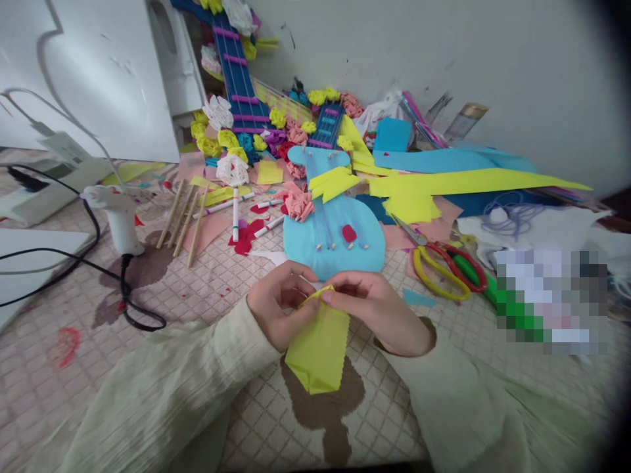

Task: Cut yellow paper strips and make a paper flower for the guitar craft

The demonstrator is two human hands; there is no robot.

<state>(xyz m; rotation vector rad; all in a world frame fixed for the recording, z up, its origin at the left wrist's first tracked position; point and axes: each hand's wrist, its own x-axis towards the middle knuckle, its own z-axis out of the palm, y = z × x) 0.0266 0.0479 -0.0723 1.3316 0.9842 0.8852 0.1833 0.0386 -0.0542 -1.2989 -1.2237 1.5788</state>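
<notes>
A piece of yellow crepe paper [319, 351] hangs from my fingers near the table's front edge, its right side zigzag-cut and its lower end folded. My left hand [283, 302] pinches the top edge between thumb and curled fingers. From the other side, my right hand [372, 305] grips the same edge, thumb against the paper and fingertips behind it. Just beyond my hands lies a light blue paper guitar [320, 246] with strings, small wooden pegs and a red spot. Yellow strips [332, 182] and a pink crepe flower [297, 202] rest on its neck.
A white glue gun [121, 220] with a black cord stands left, near wooden sticks [185, 217] and markers [235, 213]. To the right lie scissors [441, 269] with yellow and red handles and long yellow paper [483, 182]. Dark blue guitars [236, 79] with paper flowers lean at the back.
</notes>
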